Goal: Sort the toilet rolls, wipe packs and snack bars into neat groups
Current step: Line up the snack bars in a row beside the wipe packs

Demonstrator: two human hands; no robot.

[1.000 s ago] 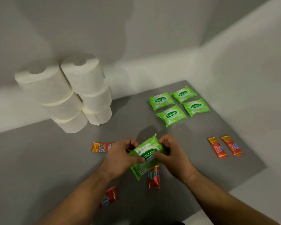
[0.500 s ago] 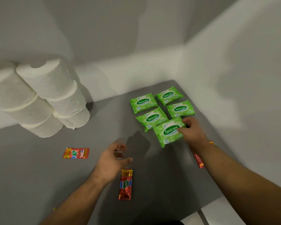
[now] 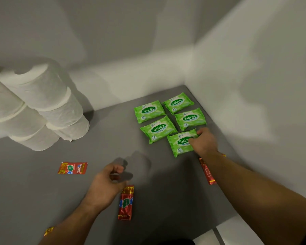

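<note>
Several green wipe packs lie grouped at the back right of the grey surface (image 3: 102, 138). My right hand (image 3: 204, 143) grips the nearest wipe pack (image 3: 179, 146) and holds it down beside the others (image 3: 157, 129). White toilet rolls (image 3: 42, 96) are stacked at the back left. My left hand (image 3: 106, 186) hovers empty with curled fingers just left of a red snack bar (image 3: 125, 203). Another red bar (image 3: 72, 167) lies to the left. One more bar (image 3: 207, 171) is partly hidden by my right forearm. A scrap of red wrapper (image 3: 49, 231) shows beside my left forearm.
White walls meet in a corner behind the wipe packs. The grey surface ends at the lower right, where a white ledge (image 3: 237, 232) shows.
My right hand carried the wipe pack from the middle to the group at the back right and set it down. My left hand let go and stayed near the red bar.
</note>
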